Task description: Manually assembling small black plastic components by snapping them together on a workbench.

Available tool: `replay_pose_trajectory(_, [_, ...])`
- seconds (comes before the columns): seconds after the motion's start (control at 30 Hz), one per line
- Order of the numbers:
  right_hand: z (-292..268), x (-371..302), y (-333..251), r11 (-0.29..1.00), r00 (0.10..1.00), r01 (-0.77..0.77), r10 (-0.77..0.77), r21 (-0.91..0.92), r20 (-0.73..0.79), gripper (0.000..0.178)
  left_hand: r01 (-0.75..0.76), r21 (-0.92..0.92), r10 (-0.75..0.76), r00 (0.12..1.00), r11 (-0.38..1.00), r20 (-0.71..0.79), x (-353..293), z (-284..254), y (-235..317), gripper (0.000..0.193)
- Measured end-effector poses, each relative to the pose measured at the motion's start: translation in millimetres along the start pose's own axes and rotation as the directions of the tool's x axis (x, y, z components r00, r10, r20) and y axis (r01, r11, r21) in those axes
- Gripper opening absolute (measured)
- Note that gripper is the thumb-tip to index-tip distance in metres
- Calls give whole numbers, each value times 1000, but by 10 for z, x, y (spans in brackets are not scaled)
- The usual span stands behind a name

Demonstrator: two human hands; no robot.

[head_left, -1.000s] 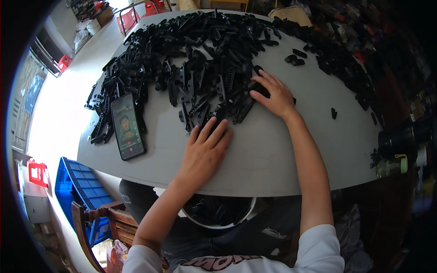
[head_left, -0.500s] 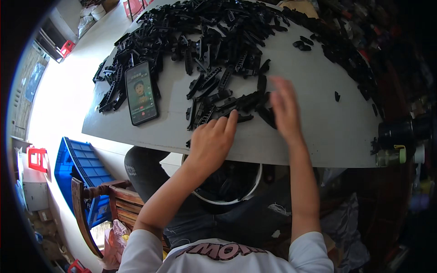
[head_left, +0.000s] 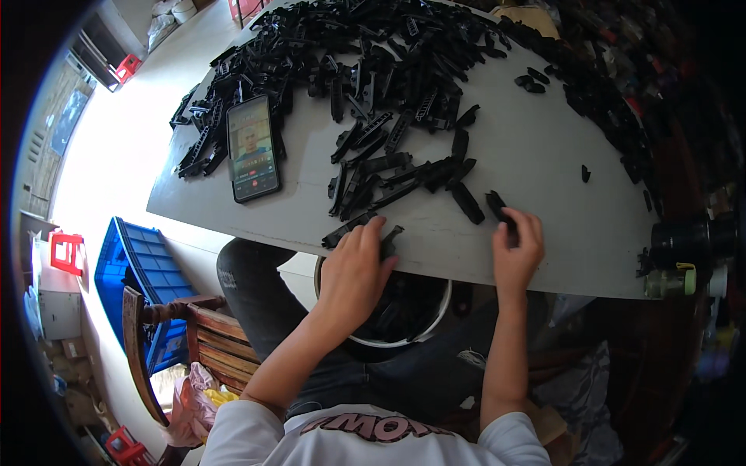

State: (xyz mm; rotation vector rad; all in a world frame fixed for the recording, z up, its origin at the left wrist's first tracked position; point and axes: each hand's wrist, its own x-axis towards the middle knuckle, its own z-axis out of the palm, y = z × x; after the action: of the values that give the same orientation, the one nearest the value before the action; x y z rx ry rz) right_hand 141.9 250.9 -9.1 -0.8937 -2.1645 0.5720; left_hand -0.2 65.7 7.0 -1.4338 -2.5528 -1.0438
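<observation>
My left hand (head_left: pixel 351 268) is at the table's near edge, its fingers curled. A narrow black plastic part (head_left: pixel 391 239) sticks out between its thumb and index finger. Another long black part (head_left: pixel 339 233) lies against its fingertips, partly covered by them. To the right, my right hand (head_left: pixel 519 250) pinches one end of a black plastic part (head_left: pixel 495 204), which points up and away just over the tabletop. Between the hands and the big heap lies a loose cluster of black parts (head_left: pixel 396 182), with one part (head_left: pixel 465 203) angled near my right hand.
A large heap of black parts (head_left: pixel 373 62) covers the far table (head_left: pixel 544 147); smaller dark pieces (head_left: pixel 622 140) line its right side. A phone (head_left: pixel 253 151) lies at left. Below the edge, a round white-rimmed container (head_left: pixel 447 311) holds black parts. A wooden chair (head_left: pixel 221 342) stands lower left.
My right hand has come down and nearer, and a black part is now in its fingers. My left hand has shifted slightly nearer, with a part by its thumb. The phone's picture has changed.
</observation>
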Motion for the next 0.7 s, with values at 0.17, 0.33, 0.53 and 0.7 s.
replay_pose_trajectory(0.17, [-290, -253, -316, 649, 916, -376, 152, 661, 372, 10, 428, -538, -216, 885, 726, 413, -98, -140, 36, 36])
replay_pose_trajectory(0.33, [-77, -477, -688, 639, 875, -414, 84, 649, 476, 5, 144, -573, 57, 946, 807, 318, -229, -71, 151, 40])
replay_pose_trajectory(0.53, [-29, -640, -842, 772, 954, -234, 64, 590, 294, 31, 374, -702, 72, 853, 606, 516, -213, -164, 172, 41])
replay_pose_trajectory(0.7, [98, -768, -774, 190, 868, -497, 106, 847, 486, 35, 151, -691, 179, 907, 707, 381, -222, -167, 196, 37])
